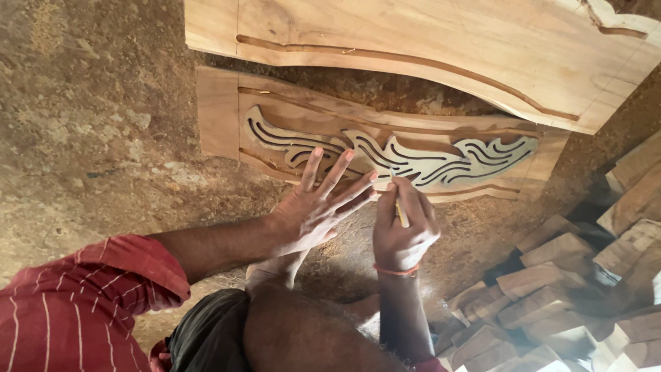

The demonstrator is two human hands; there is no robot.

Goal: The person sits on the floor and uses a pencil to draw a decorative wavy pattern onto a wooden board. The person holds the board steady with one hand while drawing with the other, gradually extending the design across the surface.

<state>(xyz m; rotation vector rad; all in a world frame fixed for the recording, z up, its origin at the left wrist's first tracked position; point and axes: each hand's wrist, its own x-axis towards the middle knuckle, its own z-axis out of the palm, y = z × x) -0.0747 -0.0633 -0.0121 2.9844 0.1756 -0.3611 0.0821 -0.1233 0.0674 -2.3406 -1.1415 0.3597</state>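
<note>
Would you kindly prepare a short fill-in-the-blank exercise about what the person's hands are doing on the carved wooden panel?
1. The left hand lies flat with its fingers ___ on the pale swirling cut-out stencil.
2. The right hand grips a thin yellow ___.
3. The stencil rests on the carved wooden panel, which lies on the ___.
4. Stacked wooden blocks lie to the person's ___.

Missing words: spread; pencil; ground; right

Warm, soft daylight; faint shadows; sharp at centre; edges stretched; bottom right corner glares pale.
</note>
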